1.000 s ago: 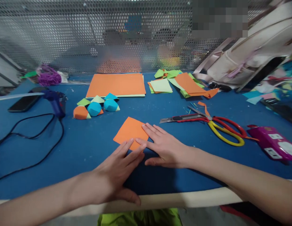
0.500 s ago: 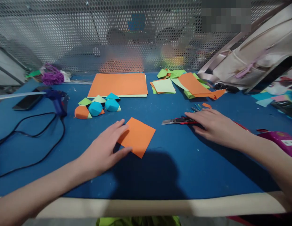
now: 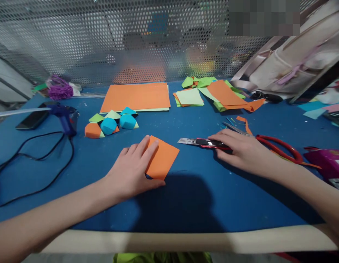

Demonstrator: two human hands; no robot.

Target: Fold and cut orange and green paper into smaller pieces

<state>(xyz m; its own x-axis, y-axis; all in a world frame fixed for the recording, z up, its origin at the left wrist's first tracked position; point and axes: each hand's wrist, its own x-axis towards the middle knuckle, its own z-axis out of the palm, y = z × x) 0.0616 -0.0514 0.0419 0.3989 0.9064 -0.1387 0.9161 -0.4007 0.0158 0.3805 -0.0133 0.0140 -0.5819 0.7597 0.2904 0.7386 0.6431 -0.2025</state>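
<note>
My left hand is over a square of orange paper, gripping its left side. The index finger lies on the paper, the thumb reaches along the near corner, and the hand hides the left corner. In my right hand is a red and black utility knife, fingers closed on its handle. The knife's blade is out and points left towards the paper, apart from it. Red-handled scissors lie beside and partly behind the right hand.
Folded paper pieces and a stack of orange sheets lie behind the left hand. Coloured squares and scraps are farther right. At left stand a blue glue gun with a black cord and a phone.
My right hand has closed on the utility knife and shifted it slightly left. My left hand has moved right, farther over the orange square. More of the scissors now shows.
</note>
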